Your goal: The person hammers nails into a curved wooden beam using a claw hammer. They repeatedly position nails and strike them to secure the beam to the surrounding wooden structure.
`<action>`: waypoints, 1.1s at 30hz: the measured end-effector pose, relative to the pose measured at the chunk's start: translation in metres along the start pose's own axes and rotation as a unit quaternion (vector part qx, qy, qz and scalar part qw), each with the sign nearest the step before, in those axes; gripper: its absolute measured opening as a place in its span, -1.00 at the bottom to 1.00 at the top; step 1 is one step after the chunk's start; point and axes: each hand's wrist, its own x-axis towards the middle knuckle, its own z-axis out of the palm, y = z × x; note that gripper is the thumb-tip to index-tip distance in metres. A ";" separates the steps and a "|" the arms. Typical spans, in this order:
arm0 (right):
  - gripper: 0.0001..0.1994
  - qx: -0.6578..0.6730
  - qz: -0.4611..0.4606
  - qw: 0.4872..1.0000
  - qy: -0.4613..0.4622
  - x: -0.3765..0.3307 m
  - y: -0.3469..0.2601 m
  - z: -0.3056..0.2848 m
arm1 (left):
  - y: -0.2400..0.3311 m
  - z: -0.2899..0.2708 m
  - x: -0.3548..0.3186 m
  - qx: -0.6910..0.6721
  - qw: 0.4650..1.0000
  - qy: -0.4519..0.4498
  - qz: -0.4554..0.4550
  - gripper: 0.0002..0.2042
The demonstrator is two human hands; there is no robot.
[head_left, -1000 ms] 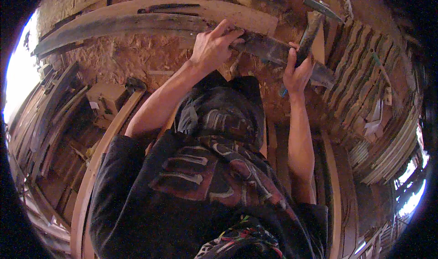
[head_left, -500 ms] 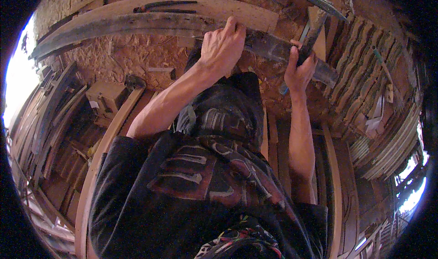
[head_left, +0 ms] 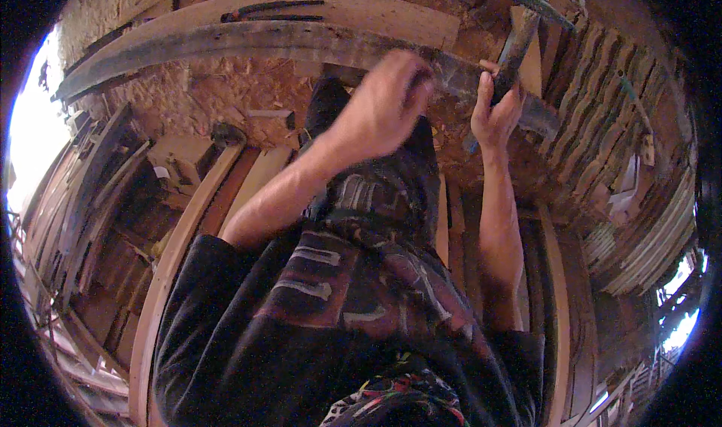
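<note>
My right hand [head_left: 498, 115] is closed around the handle of a hammer [head_left: 519, 47], its metal head raised at the upper right. That hand is at the right part of a long weathered wooden beam [head_left: 263, 42], which lies across in front of me. My left hand [head_left: 391, 100] is in front of the middle of the beam, smeared by motion. Its fingers look curled, but whether anything is in them cannot be seen. Beyond the beam, a tool with two long dark handles [head_left: 274, 11] rests on a wide pale plank [head_left: 376, 13].
Wood chips [head_left: 203, 89] cover the ground around the beam. Stacked wavy tiles [head_left: 587, 89] stand at the right. Long timber strips [head_left: 83, 194] and a wooden box [head_left: 180, 156] are at the left. Light timber rails [head_left: 180, 261] run along both sides of me.
My left hand has come off the beam, moving nearer to me and to the right. The right hand still holds the hammer in nearly the same place.
</note>
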 end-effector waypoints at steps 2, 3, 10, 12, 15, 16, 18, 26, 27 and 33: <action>-0.75 0.000 -0.007 1.000 0.006 0.000 0.002 0.000 | -0.004 -0.017 0.020 -0.036 0.996 0.067 -0.053 -0.83; -0.73 0.021 -0.017 0.999 0.017 0.000 0.005 0.002 | 0.000 -0.027 0.030 -0.093 0.988 0.077 -0.098 -0.84; -0.70 0.153 0.009 0.988 0.036 -0.010 -0.009 -0.012 | -0.028 -0.016 0.065 -0.131 0.981 0.121 -0.078 -0.84; -0.68 0.164 0.023 0.985 0.041 -0.017 -0.009 -0.016 | -0.036 -0.009 0.065 -0.134 0.982 0.110 -0.079 -0.84; -0.66 0.162 0.065 0.985 0.020 -0.028 -0.004 -0.024 | -0.045 -0.006 0.064 -0.109 0.989 0.105 -0.004 -0.82; -0.66 0.159 0.068 0.985 0.009 -0.029 -0.005 -0.028 | -0.046 -0.006 0.064 -0.101 0.989 0.103 0.011 -0.82; -0.67 0.153 0.071 0.986 0.004 -0.029 -0.009 -0.033 | -0.044 -0.008 0.063 -0.086 0.990 0.100 0.041 -0.83; -0.73 0.076 0.043 0.996 -0.021 -0.037 -0.027 -0.058 | -0.039 -0.016 0.067 0.003 0.991 0.053 0.120 -0.81; -0.71 0.123 0.089 0.988 -0.032 -0.038 -0.034 -0.064 | -0.040 -0.015 0.068 0.009 0.989 0.053 0.136 -0.83; -0.63 0.274 0.134 0.951 -0.044 -0.036 -0.070 -0.100 | -0.035 -0.023 0.078 -0.049 0.985 -0.069 0.149 -0.79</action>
